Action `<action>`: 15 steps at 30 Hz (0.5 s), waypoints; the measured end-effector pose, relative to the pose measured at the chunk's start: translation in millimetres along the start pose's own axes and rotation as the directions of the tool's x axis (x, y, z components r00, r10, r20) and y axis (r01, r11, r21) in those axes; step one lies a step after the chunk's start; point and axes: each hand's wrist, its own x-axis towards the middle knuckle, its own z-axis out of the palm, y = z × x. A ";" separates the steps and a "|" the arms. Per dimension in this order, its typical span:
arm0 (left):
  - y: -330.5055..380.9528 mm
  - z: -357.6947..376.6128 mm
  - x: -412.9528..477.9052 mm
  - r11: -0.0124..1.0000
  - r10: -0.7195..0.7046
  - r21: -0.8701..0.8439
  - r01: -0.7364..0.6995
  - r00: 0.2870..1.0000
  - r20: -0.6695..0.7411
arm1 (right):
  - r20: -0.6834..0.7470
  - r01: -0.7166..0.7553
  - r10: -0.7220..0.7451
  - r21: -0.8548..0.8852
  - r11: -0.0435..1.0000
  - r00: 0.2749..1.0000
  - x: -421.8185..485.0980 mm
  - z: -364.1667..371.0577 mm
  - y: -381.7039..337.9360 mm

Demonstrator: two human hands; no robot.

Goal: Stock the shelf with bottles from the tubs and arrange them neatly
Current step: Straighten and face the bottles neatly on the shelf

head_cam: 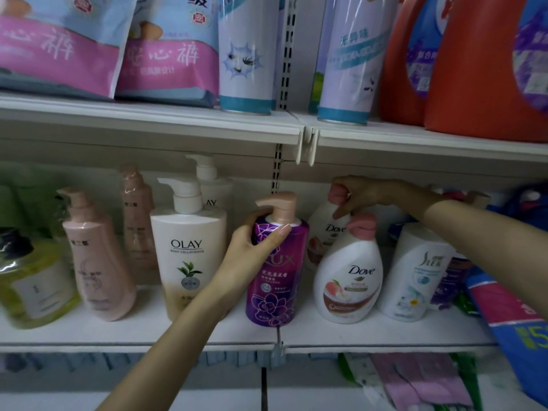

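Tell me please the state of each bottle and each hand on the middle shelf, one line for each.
Lux bottle: upright on the shelf, gripped near its top by the left hand.
Left hand: curled round the Lux bottle.
Rear Dove bottle: upright, its pink pump gripped by the right hand.
Right hand: curled round that pump.
Front Dove bottle: upright, not gripped.
Olay bottle: upright, not gripped.

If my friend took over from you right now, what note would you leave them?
Left hand grips the purple Lux bottle near its top; it stands on the shelf between the Olay bottle and the front Dove bottle.
Right hand holds the pink pump of the rear Dove bottle.
Done: bottles line the shelf front.
Left: straighten these two; tubs aren't in view, so remaining stock is unknown.
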 end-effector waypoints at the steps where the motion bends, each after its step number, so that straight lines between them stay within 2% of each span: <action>1: -0.2 0.0 0.2 1.000 0.000 0.004 0.000 1.000 -0.003 | 0.003 0.004 -0.004 0.004 1.000 1.000 -0.4 -0.2 -1.1; 5: -2.0 -0.6 1.5 0.999 0.035 0.023 -0.034 0.999 -0.015 | -0.003 0.016 -0.016 -0.003 1.000 1.000 -4.4 0.6 -4.9; 8: -4.5 -0.3 0.9 0.996 0.070 0.064 -0.068 0.997 -0.031 | -0.018 -0.008 0.006 -0.096 0.995 1.000 -5.2 4.5 -2.4; 10: -5.9 -1.1 -0.1 0.984 0.104 0.151 -0.095 0.993 -0.052 | -0.019 -0.043 0.040 -0.164 0.986 0.999 -8.8 5.5 -3.9; 13: -8.6 -3.2 -2.9 0.918 0.247 0.348 -0.192 0.961 -0.123 | -0.038 -0.071 0.065 -0.192 0.979 0.997 -22.2 0.6 -9.9; 15: -7.4 -1.8 -9.4 0.829 0.402 0.479 -0.288 0.903 -0.153 | -0.094 -0.075 0.054 -0.228 0.971 0.994 -39.0 -7.9 -15.2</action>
